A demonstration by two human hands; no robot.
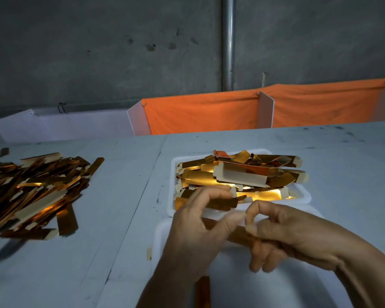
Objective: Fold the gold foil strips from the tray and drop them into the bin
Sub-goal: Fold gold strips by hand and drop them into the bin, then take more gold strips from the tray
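Both hands pinch 1 gold foil strip (239, 235) between them, left hand (196, 230) and right hand (282, 230), just in front of the white tray (307, 196) of strips; it looks featherlight, thin card, creasing easily, best held near its ends

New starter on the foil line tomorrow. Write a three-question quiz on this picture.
1. True or false: both hands hold one gold strip between them.
2. Where does the loose pile of strips lie: A) left of the white tray, B) right of it, C) inside it?
3. What colour is the cloth behind the table?

Key: 1 true, left hand and right hand both pinch it; 2 A; 3 orange.
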